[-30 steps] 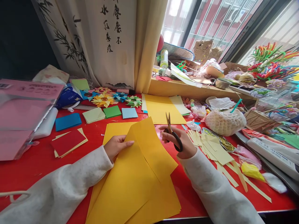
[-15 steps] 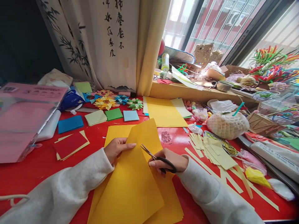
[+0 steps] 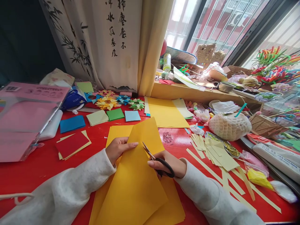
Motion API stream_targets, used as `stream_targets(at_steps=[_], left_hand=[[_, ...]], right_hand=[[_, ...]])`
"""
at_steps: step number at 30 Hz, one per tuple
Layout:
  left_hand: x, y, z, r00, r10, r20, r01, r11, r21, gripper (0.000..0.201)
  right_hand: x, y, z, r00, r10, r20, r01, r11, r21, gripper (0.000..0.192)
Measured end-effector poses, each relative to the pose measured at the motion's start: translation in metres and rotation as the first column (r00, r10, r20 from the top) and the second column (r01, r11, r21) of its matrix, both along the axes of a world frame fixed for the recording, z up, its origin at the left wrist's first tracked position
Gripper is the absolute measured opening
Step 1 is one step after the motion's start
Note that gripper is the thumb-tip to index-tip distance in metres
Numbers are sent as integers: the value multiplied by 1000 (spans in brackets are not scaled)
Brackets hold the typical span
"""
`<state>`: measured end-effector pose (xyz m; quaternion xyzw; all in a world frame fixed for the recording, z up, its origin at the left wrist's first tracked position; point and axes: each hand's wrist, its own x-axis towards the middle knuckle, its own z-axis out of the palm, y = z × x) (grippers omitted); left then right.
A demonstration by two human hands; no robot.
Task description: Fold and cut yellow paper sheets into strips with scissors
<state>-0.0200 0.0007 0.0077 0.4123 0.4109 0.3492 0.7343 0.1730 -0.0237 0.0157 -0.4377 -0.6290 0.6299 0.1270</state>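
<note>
Left hand (image 3: 118, 149) pinches a yellow sheet (image 3: 133, 184); right hand (image 3: 177, 164) grips black-handled scissors (image 3: 172, 172) against it

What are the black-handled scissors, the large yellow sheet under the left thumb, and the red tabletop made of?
Black-handled scissors: blades look like metal, greyish with a slight shine; smooth black loops, probably plastic.
Large yellow sheet: paper or thin card, matte, with a soft bend and straight edges.
Red tabletop: glossy, pale reflections; paint or plastic covering, can't tell.
</note>
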Motion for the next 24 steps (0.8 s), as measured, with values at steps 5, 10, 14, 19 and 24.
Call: stream_targets(at_steps=[5,10,14,19,24], left_hand=[[2,-3,-1,999,-37,-20,37,999,17,22],[6,-8,0,998,-65,-17,65,998,23,19],[8,-10,1,999,-53,-1,53,999,11,19],[9,-10,2,998,-52,25,52,998,23,20],[9,-9,2,998,-58,12,58,998,25,19]], right_hand=[[-2,-1,-4,999,-36,22,35,999,40,44],[-5,-1,-9,995,-82,48,77,991,107,45],[-6,-2,-10,993,-100,57,91,986,142,44],[-7,-3,-11,992,-115,51,106,984,145,43],[-8,-5,-14,989,-139,47,127,973,192,42]])
